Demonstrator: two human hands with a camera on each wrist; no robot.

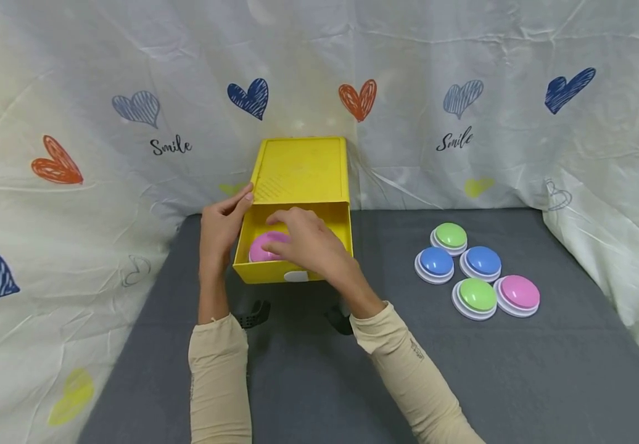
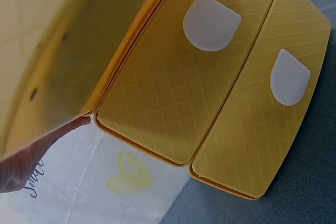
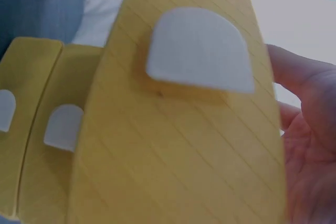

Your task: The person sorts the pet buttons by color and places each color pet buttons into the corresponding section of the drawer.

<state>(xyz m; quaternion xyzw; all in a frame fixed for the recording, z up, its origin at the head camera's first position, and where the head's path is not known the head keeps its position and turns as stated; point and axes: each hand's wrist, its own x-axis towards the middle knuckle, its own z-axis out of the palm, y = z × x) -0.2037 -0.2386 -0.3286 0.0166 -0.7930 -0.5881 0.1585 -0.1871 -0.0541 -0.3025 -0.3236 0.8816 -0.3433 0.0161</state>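
The right hand point(image 1: 308, 240) reaches into the open drawer, its fingers bent and spread above a pink button point(image 1: 266, 245), the thumb overlapping the dome; I cannot tell whether it grips. The left hand point(image 1: 222, 225) has its fingers fairly straight, touching the front left corner of the yellow drawer unit point(image 1: 303, 169).

That pink button sits inside the pulled-out top drawer point(image 1: 264, 271), near its front left corner. Its dome is smooth and rounded; the hand and the drawer's front wall hide part of it. The drawer is yellow, its front textured with a diamond grid and bearing a white, half-round handle point(image 3: 202, 48). Two pushed-in drawers point(image 2: 173, 87) below match it.

Off to the right, five domed buttons point(image 1: 477, 295) on white bases, two green, two blue and one pink, cluster on the grey tabletop point(image 1: 408, 382). Behind hangs a white curtain point(image 1: 308, 43) printed with hearts.
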